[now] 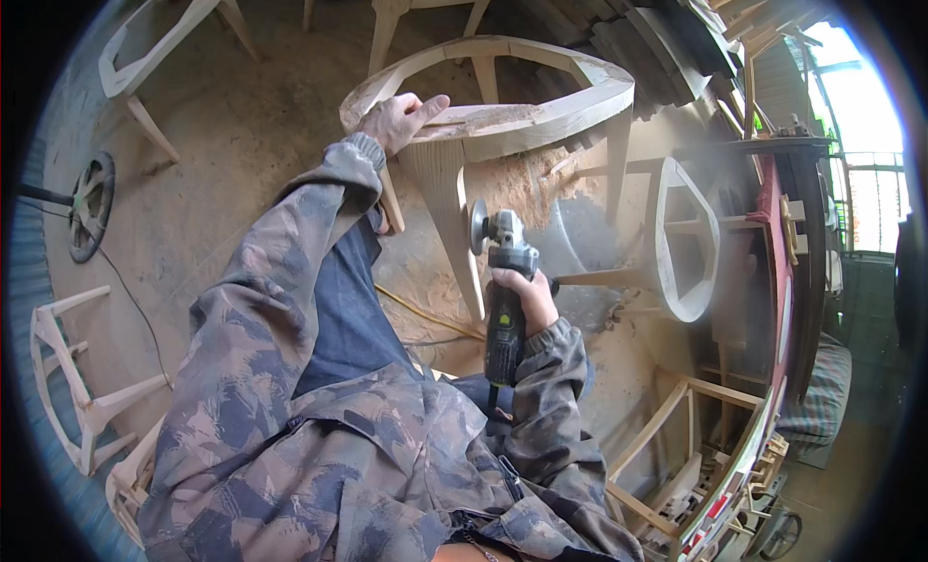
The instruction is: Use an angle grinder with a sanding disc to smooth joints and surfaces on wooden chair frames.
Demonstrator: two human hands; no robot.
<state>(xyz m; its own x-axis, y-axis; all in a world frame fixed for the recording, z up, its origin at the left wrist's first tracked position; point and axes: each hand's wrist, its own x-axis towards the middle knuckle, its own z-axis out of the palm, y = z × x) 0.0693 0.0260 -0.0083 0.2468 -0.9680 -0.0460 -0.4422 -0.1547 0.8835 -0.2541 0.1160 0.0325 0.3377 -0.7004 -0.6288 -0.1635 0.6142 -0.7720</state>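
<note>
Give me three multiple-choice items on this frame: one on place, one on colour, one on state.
1. Where does the left hand rest?
A. on the rim of the unfinished wooden chair frame
B. on the floor
C. on the grinder's cord

2. What colour is the cable lying in the sawdust under the grinder?
A. red
B. yellow
C. white

3. How does the right hand stand with the angle grinder?
A. open above it
B. closed around its body, disc toward the chair leg
C. pinching only its cord

Answers: 1 A, the palm and fingers lie on the frame's front rim. 2 B, a yellow line runs across the sawdust. 3 B, the fingers wrap the dark body and the disc faces the tapered leg.
</note>
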